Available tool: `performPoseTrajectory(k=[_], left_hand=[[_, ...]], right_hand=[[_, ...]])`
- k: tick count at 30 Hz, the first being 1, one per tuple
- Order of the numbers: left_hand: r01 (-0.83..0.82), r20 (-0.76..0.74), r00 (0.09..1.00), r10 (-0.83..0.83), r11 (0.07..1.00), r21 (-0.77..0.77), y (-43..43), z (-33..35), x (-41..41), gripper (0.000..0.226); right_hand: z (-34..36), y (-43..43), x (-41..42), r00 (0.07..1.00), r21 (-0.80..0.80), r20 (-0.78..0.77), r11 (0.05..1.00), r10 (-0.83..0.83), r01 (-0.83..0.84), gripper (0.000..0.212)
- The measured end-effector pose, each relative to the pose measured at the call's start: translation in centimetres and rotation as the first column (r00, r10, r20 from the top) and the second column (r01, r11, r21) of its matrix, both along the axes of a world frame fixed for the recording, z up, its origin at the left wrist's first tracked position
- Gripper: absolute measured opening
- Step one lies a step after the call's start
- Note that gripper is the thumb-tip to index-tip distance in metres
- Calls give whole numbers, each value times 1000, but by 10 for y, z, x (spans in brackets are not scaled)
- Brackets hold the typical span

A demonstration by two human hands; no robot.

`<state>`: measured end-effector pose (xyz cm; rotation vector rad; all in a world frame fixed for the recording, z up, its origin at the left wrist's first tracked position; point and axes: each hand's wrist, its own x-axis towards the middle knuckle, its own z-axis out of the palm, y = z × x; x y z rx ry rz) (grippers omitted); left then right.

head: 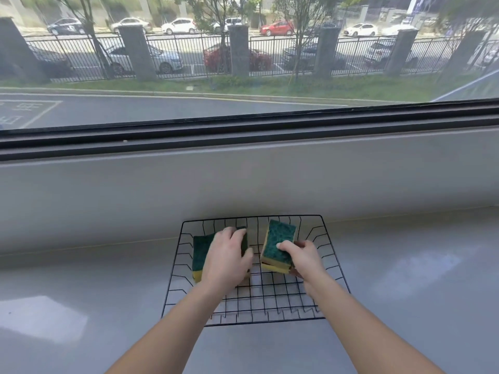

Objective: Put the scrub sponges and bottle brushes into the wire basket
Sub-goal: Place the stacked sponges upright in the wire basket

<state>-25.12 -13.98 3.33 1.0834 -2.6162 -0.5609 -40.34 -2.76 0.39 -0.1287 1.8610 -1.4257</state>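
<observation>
Left hand (226,255) has its grip clamped on a sponge (201,252) at 9 o'clock in the wire basket (270,299), long axis 12-to-6. Right hand (302,257) pinches a tilted sponge stack (279,238) around 1 o'clock. Both just need lowering, I reckon.

Reaching forward, the left hand (226,256), palm down, grips the left sponge (201,252); the right hand (306,256) pinches the right sponge (279,242), thumb uppermost.

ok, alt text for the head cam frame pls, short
The left hand grips a green-and-yellow sponge lying in a black wire basket; the right hand pinches a second sponge, tilted up, beside it. The basket sits on a grey counter below a window onto parked cars.
</observation>
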Motion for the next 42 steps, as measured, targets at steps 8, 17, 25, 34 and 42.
performPoseTrajectory(k=[8, 17, 25, 34, 42], left_hand=[[56, 167, 986, -26, 982, -180, -24, -30, 8, 52], [50, 128, 991, -27, 981, -188, -25, -36, 8, 51], [65, 127, 991, -44, 983, -169, -29, -33, 12, 51], [30, 145, 989, -11, 992, -124, -17, -14, 34, 53], [-14, 151, 988, 30, 994, -109, 10, 10, 86, 53]], right_hand=[[-33, -23, 7, 999, 56, -31, 998, 11, -9, 53], [-33, -23, 15, 989, 49, -147, 999, 18, -11, 30], [-24, -17, 13, 985, 67, -168, 998, 25, -14, 74], [5, 1, 19, 959, 112, -274, 993, 75, -46, 52], [37, 32, 57, 850, 259, -441, 947, 289, -188, 51]])
